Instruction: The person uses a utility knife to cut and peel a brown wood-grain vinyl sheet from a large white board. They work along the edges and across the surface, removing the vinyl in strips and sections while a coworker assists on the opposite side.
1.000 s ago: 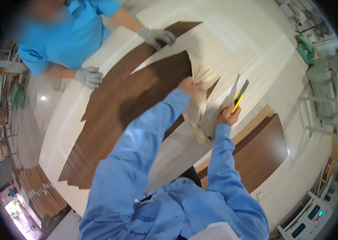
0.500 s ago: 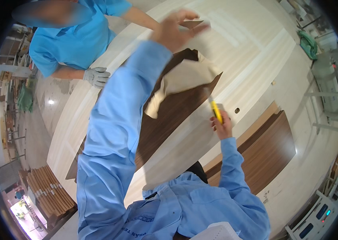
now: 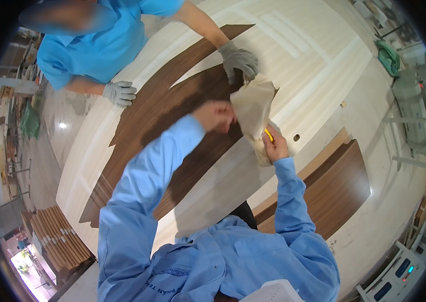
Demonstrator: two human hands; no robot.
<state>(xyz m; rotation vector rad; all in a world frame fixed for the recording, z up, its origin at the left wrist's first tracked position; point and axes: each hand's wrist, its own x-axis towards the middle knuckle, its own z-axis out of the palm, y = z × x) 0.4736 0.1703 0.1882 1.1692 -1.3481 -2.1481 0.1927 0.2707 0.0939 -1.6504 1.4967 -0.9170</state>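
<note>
My right hand [image 3: 276, 147] is closed around a yellow utility knife [image 3: 269, 135], with the lower end of a crumpled beige sheet [image 3: 251, 108] against its fingers. My left hand [image 3: 216, 117], slightly blurred, has curled fingers beside the sheet's left edge; whether it grips anything is hidden. Beneath lies a dark brown wood-grain sheet [image 3: 172, 121] with jagged, pointed ends, spread over a pale wood-grain panel [image 3: 318, 55]. A co-worker's gray-gloved hand [image 3: 238, 59] is at the beige sheet's top end, and their other gloved hand [image 3: 120, 93] rests at the brown sheet's left edge.
Brown wood-grain boards [image 3: 324, 191] lie to the right of my body. A bundle of brown strips [image 3: 59, 236] is stacked at lower left. The pale panel has a small dark hole [image 3: 296, 137]. Metal-framed equipment [image 3: 414, 121] stands on the right.
My left hand has come down from above and its fingers have curled. The beige sheet has swung rightward to my right hand. The co-worker's gloved hand now shows at its top.
</note>
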